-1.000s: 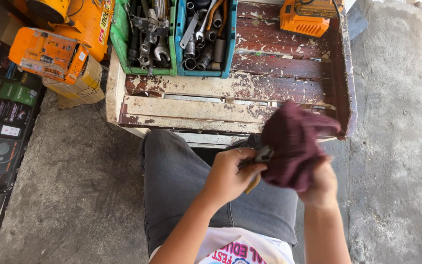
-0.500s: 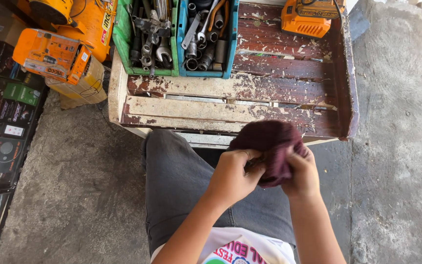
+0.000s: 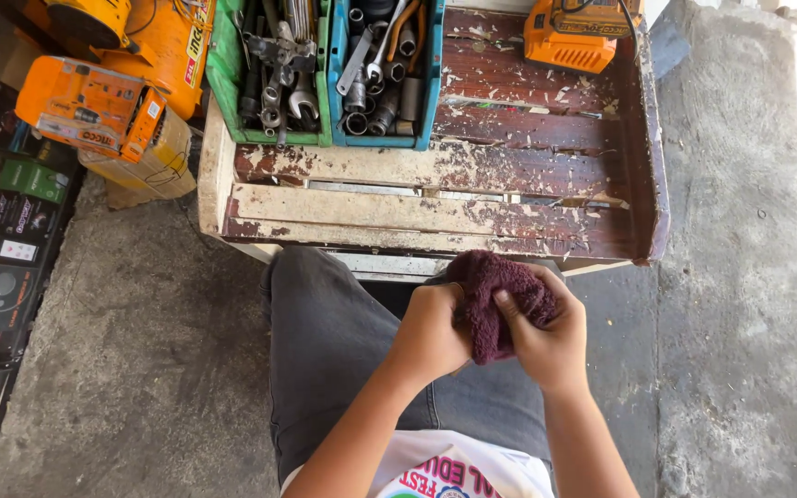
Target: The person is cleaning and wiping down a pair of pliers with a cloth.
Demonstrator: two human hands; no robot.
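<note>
Both my hands are held over my lap, bunched around a maroon cloth (image 3: pixel 495 288). My left hand (image 3: pixel 428 334) is closed in a fist against the cloth's left side. My right hand (image 3: pixel 551 339) wraps the cloth from the right, thumb pressed on top. Whatever lies inside the cloth is hidden. I am seated in grey trousers (image 3: pixel 325 341), right in front of a worn wooden bench (image 3: pixel 435 207).
On the bench stand a green bin (image 3: pixel 229 83) of wrenches, a blue bin (image 3: pixel 431 92) of sockets and an orange power tool (image 3: pixel 572 37). Orange machines (image 3: pixel 94 101) and dark boxes (image 3: pixel 2 240) sit at the left. Concrete floor (image 3: pixel 749 277) lies around.
The cloth hung loose from my right hand with a metal piece showing by my left. Now both hands have closed together and the cloth is bunched tight between them.
</note>
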